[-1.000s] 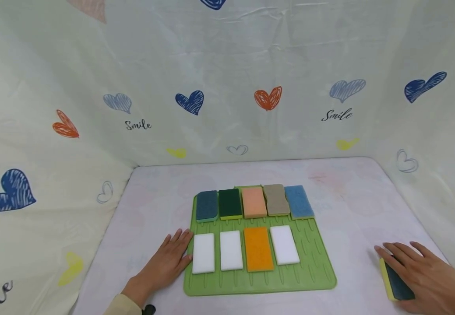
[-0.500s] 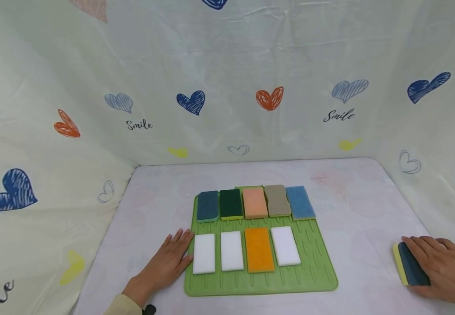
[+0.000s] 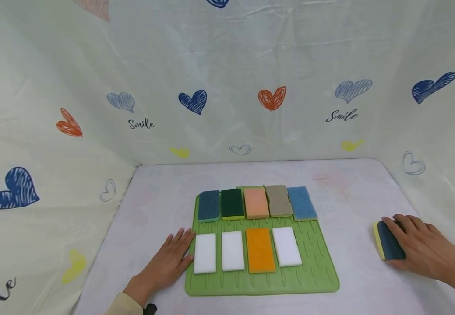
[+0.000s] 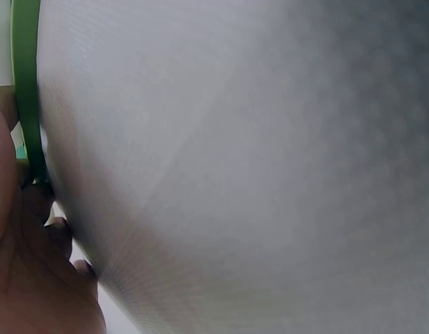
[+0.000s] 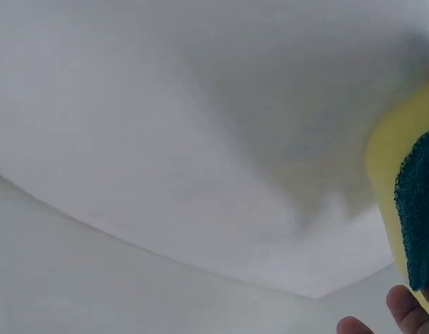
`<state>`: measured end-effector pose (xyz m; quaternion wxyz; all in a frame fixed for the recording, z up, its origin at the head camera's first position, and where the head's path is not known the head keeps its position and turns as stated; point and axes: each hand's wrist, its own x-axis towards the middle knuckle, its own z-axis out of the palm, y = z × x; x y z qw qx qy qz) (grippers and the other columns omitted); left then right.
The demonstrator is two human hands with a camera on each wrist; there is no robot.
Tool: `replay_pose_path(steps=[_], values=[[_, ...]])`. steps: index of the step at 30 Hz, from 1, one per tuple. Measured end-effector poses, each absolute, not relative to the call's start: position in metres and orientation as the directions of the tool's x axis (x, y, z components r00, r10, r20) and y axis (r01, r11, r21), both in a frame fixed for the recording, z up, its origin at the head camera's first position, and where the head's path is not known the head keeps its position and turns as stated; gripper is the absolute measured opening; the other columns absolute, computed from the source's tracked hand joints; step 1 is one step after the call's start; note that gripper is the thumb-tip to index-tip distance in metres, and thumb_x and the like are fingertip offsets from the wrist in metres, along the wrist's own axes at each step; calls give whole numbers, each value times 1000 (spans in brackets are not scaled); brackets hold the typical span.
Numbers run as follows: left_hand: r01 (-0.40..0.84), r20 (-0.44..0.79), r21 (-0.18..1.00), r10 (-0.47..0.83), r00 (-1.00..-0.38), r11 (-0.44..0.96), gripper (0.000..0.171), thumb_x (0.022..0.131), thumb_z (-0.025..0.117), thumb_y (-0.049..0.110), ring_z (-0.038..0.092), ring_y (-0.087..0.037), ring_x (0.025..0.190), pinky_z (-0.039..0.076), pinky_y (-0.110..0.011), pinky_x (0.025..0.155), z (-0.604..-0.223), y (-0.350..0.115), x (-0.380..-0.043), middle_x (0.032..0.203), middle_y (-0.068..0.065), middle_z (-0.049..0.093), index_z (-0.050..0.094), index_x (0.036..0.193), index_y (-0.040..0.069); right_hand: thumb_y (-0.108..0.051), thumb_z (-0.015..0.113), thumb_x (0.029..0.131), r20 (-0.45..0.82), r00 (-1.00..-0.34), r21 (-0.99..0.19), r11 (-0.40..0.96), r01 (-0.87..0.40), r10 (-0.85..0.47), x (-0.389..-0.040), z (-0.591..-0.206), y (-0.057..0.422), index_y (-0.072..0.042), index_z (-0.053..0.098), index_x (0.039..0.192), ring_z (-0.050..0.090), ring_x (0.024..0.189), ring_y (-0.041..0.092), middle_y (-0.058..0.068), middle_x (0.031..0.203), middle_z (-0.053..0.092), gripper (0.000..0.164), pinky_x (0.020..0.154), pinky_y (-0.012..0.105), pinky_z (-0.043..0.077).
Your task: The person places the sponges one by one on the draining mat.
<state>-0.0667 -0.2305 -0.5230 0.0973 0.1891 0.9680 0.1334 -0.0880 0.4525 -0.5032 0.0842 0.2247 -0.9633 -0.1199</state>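
Observation:
At the right side of the table, my right hand grips a yellow sponge with a dark teal scouring face. The right wrist view shows the same sponge at its right edge, casting a shadow on the tabletop. My left hand lies flat, fingers spread, against the left edge of a ribbed green mat. Nearest to it on the mat is a white sponge. The left wrist view has part of the left hand beside the mat's green edge.
The mat's back row has a dark blue sponge, a dark green one, peach, beige wavy-sided and blue. In front lie two more white sponges and an orange sponge. A patterned curtain surrounds the table.
My right hand, gripping the sponge, first moved right, then forward and back toward the left. My left hand and the sponges on the mat have stayed put.

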Motion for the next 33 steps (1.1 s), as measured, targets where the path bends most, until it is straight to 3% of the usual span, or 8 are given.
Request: replay_pose_path(steps=[3,4,6,10,13,22,30,33], values=[[339,-138,300,392,-910,892,66,112,51,38,27,-37,160,22,-60,130,-522,-230,-67,171,-13,36,33,165,3,-96,70,63,122,-881,250,873,-419,-457,-96,-502,443,-1,45,143,53,113,48,32,132,55,126,85,68,53],[338,-140,300,391,-910,892,66,112,51,38,27,-37,160,22,-59,130,-522,-230,-67,171,-13,36,33,165,3,-96,69,65,125,-877,248,871,-425,-464,-99,-501,439,0,44,144,54,115,48,33,133,55,127,87,68,53],[336,-145,300,391,-909,893,66,112,51,38,27,-36,161,22,-59,130,-521,-229,-67,171,-12,35,33,165,3,-97,62,70,162,-851,242,857,-456,-499,-105,-500,433,4,45,142,55,116,47,32,133,57,126,90,67,53],[335,-149,291,388,-909,896,66,112,51,38,26,-36,161,22,-59,131,-521,-229,-68,171,-12,35,33,165,4,-100,34,81,240,-799,223,832,-508,-551,-116,-497,419,9,48,138,55,116,47,32,130,58,124,91,64,52],[333,-151,293,387,-910,896,66,112,51,38,27,-36,161,22,-59,131,-522,-229,-68,171,-12,35,33,165,4,-96,21,85,277,-769,221,818,-532,-575,-123,-494,410,10,50,136,56,114,47,32,128,58,121,90,63,52],[329,-148,297,384,-911,896,65,112,51,38,27,-36,160,22,-59,130,-521,-229,-67,171,-12,36,33,165,4,-90,13,89,295,-745,242,802,-547,-598,-132,-487,386,11,50,138,55,116,48,32,129,58,118,91,62,51],[332,-146,293,385,-911,897,65,112,52,37,28,-36,160,23,-59,130,-522,-230,-68,170,-12,37,34,165,3,-91,20,89,302,-741,223,801,-556,-599,-131,-481,366,9,50,139,55,115,45,29,129,57,117,89,61,51],[331,-147,296,386,-911,896,65,112,51,37,27,-37,160,22,-59,130,-521,-230,-68,170,-12,36,34,165,3,-95,42,85,295,-746,219,802,-556,-597,-129,-481,356,8,49,140,56,116,44,28,130,57,117,91,60,52]])
